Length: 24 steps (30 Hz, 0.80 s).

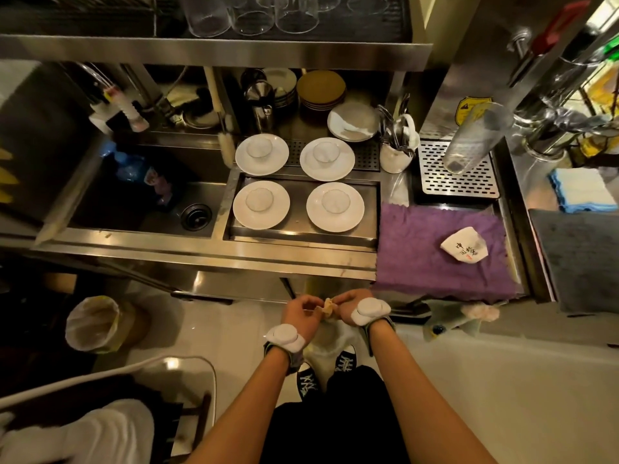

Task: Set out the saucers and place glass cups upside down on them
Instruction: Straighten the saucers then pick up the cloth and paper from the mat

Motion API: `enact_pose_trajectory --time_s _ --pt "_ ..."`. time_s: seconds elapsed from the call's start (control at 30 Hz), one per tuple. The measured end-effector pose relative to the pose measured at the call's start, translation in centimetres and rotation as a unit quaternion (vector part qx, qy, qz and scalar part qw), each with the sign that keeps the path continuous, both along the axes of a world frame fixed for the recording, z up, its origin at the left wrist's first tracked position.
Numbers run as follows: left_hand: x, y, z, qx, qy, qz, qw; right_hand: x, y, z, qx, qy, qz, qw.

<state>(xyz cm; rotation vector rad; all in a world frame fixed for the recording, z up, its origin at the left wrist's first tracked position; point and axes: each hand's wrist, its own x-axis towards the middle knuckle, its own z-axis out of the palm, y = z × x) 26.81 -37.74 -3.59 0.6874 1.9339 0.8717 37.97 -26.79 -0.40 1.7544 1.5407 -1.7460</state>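
Your left hand (299, 311) and right hand (348, 301) meet low in the head view, below the front edge of the steel counter (207, 259) and above your shoes. The fingers of both hands are curled inward and pinch 1 small, pale, crumpled scrap (327, 308) between them; what the scrap is cannot be told. Each wrist carries a white pod on a strap. On the counter, 4 white saucers stand in 2 rows of 2, each with 1 glass cup upside down at its centre: back-left saucer (262, 155) with cup (259, 147), back-right saucer (327, 159) with cup (326, 152), front-left saucer (261, 204) with cup (259, 199), front-right saucer (335, 207) with cup (336, 201). The 2 front saucers sit in a recessed steel tray (301, 234); the 2 back saucers rest just behind it, partly on a perforated drain grid (366, 155). The sink (144, 209) lies to the left of the saucers. A purple cloth (418, 249) lies to the right.
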Motion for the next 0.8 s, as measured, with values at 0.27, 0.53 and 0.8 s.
enact_pose_trajectory --time_s 0.27,0.53,0.8 --pt "-0.5 -0.8 -0.7 -0.021 0.003 0.032 0.999 0.7 -2.0 -1.5 0.079 0.003 -0.025 0.997" --pt "-0.7 -0.6 0.1 -0.022 0.005 0.010 1.000 1.7 -1.6 -0.8 0.092 -0.006 -0.055 0.994" --pt "1.0 3.7 3.2 0.039 0.024 -0.060 0.997 4.2 1.4 1.8 0.147 0.030 -0.125 0.981"
